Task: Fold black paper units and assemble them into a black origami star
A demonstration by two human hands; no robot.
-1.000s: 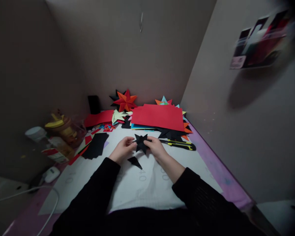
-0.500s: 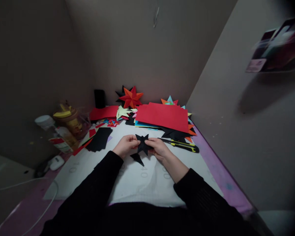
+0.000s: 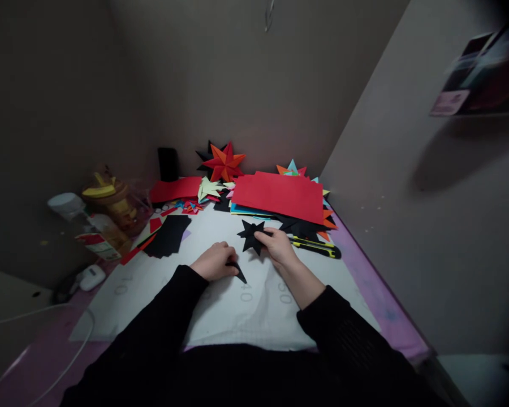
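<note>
My right hand point(image 3: 276, 247) pinches the right side of a black folded-paper star point(image 3: 251, 234), which is held up just above the white mat point(image 3: 233, 333). Below and to the left, my left hand point(image 3: 216, 262) is down on the mat with its fingers closed on a small black folded paper piece point(image 3: 241, 275). The pointed end of that piece sticks out to the right, and the rest is hidden under the fingers. A yellow and black utility knife point(image 3: 316, 246) lies just right of my right hand.
Red paper sheets point(image 3: 280, 195) are stacked behind my hands, and black paper strips point(image 3: 168, 236) lie to the left. A red and orange paper star point(image 3: 225, 162) leans against the back wall. A bottle point(image 3: 104, 234) and a brown cup point(image 3: 114, 206) stand at far left.
My left hand has let go of the star and moved down to the small black piece, taking hold of it. My right hand keeps the star, now turned a little.
</note>
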